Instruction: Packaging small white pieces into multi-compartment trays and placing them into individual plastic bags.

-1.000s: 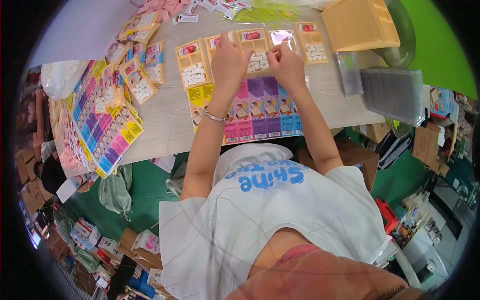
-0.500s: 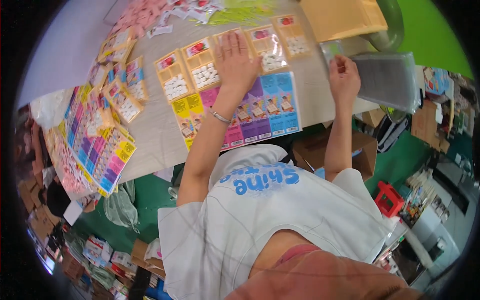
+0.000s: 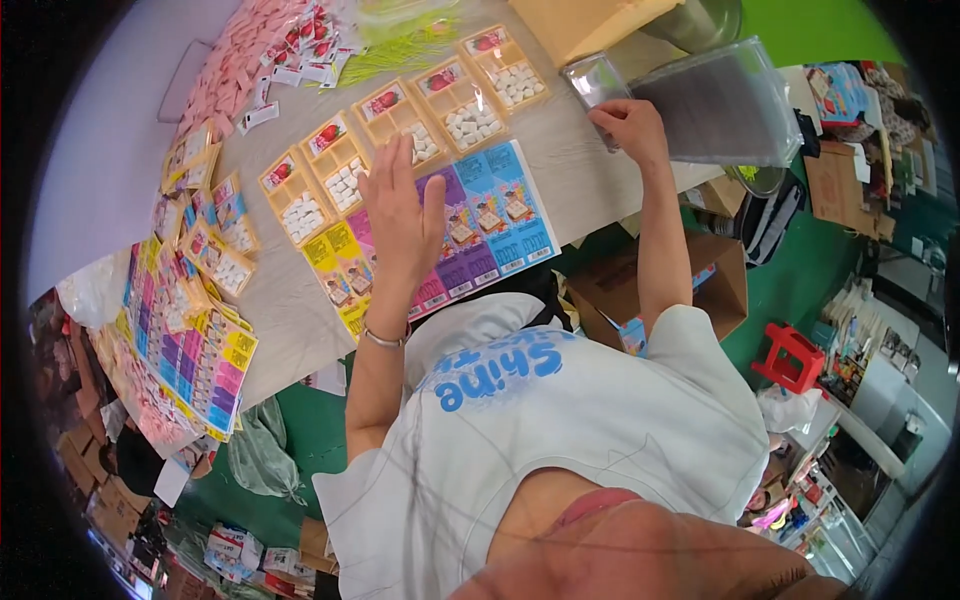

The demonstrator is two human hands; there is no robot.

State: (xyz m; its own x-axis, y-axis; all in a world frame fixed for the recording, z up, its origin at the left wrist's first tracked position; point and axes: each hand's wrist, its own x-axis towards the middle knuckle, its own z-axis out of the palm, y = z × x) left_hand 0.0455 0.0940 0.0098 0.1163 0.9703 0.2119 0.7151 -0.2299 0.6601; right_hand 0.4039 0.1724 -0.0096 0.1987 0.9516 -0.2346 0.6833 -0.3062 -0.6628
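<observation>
My left hand is open, its fingers stretched out over the near ends of the middle trays and the colourful printed card sheet. Around its fingertips is a row of tan compartment trays, among them a tray, each with white marshmallow-like pieces and a strawberry-printed packet. At the right, my right hand has thumb and fingers pinched at the near edge of a small clear plastic cover. Its fingers partly hide that edge, and I cannot tell whether it is one cover or several stacked.
Large clear plastic bags lie at the table's right, beside a yellowish padded envelope. Filled trays and more printed sheets are piled at the left. Pink packets and green ties lie at the back. An open carton stands below the table.
The view has shifted, so the table sits tilted. My left hand has drawn back from the middle tray's packet end toward its near end. My right hand now pinches the clear cover's near edge.
</observation>
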